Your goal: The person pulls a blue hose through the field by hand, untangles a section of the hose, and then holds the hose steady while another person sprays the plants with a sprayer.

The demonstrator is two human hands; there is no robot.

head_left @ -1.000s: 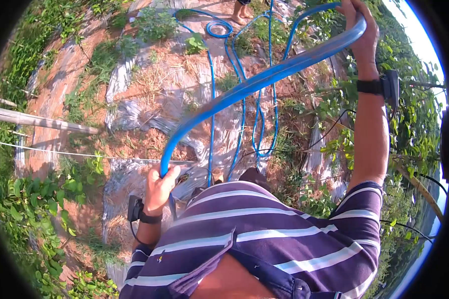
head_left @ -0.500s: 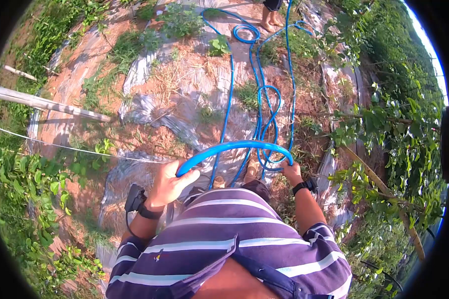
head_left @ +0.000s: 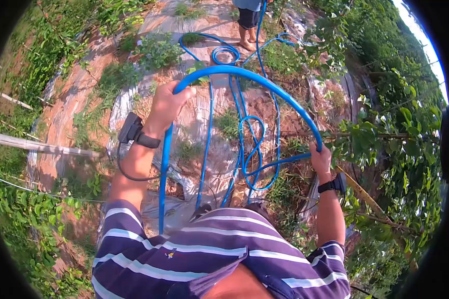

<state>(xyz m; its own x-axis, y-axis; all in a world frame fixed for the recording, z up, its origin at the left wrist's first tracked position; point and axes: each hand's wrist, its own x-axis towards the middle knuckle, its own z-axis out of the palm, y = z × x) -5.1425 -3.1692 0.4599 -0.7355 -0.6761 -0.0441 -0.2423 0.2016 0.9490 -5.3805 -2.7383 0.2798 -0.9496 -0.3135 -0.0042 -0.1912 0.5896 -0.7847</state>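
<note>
Both of my hands grip a blue hose, which bows upward in a wide arc between them. My left hand is closed round it at the arc's left end, and from there the hose hangs straight down beside my body. At the arc's right end, lower than the left, my right hand is wrapped round the hose. From that hand a length runs left toward the loops on the ground. More of the same hose lies ahead in long runs, a figure-eight-like loop and a small round coil.
Another person stands ahead on the path, near the coil. Torn grey plastic sheeting covers parts of the soil. A wooden pole juts in from the left, with a thin wire below it. Leafy vines crowd the right side.
Both hands have risen forward and spread apart, so the hose arc between them is taller and wider. A hanging length now shows below my left hand. More of the other person is in view.
</note>
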